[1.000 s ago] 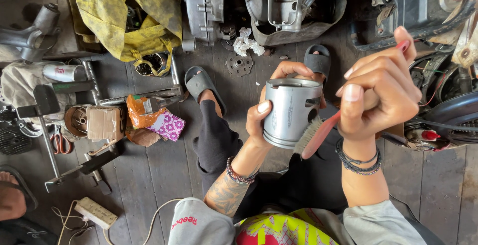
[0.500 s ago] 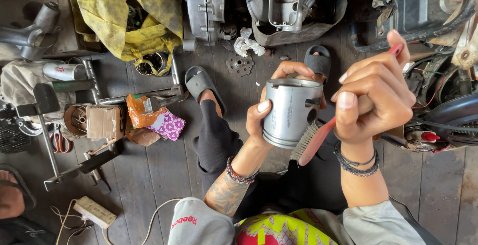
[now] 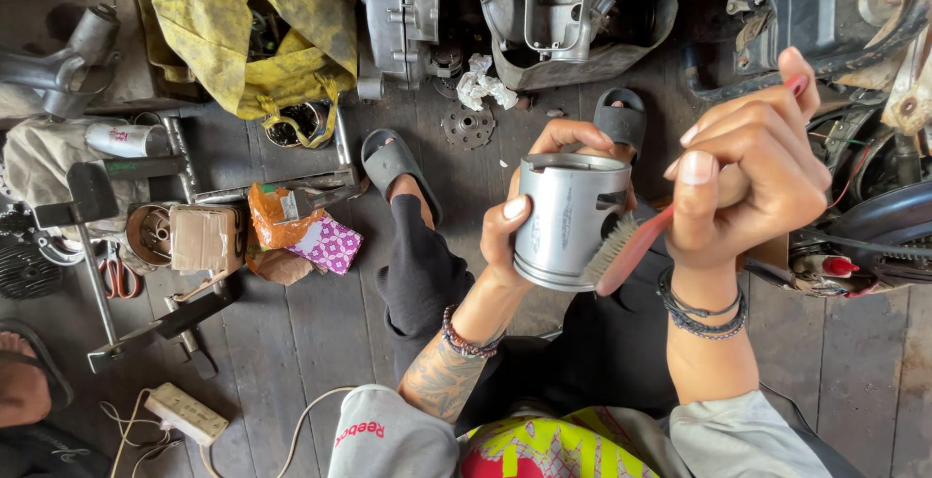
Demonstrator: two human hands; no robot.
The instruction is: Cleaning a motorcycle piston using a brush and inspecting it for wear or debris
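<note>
My left hand (image 3: 529, 211) grips a grey metal piston (image 3: 566, 221) upright in front of me, thumb on its near side and fingers curled over the far rim. My right hand (image 3: 748, 182) is closed around the red handle of a brush (image 3: 626, 250), whose pale bristles press against the lower right side of the piston. Beaded bracelets circle both wrists. Below the hands are my dark-trousered legs and my feet in grey sandals (image 3: 393, 163) on the plank floor.
Engine casings (image 3: 553, 12) and a yellow cloth bag (image 3: 257, 27) lie at the far side. Left are a metal stand (image 3: 97, 245), scissors, a cardboard box (image 3: 204, 238), snack wrappers and a power strip (image 3: 184, 412). Motorcycle parts and wiring crowd the right.
The brush has slid down and left along the piston's side, its bristles now at the lower right edge. The left hand holds the piston nearly still.
</note>
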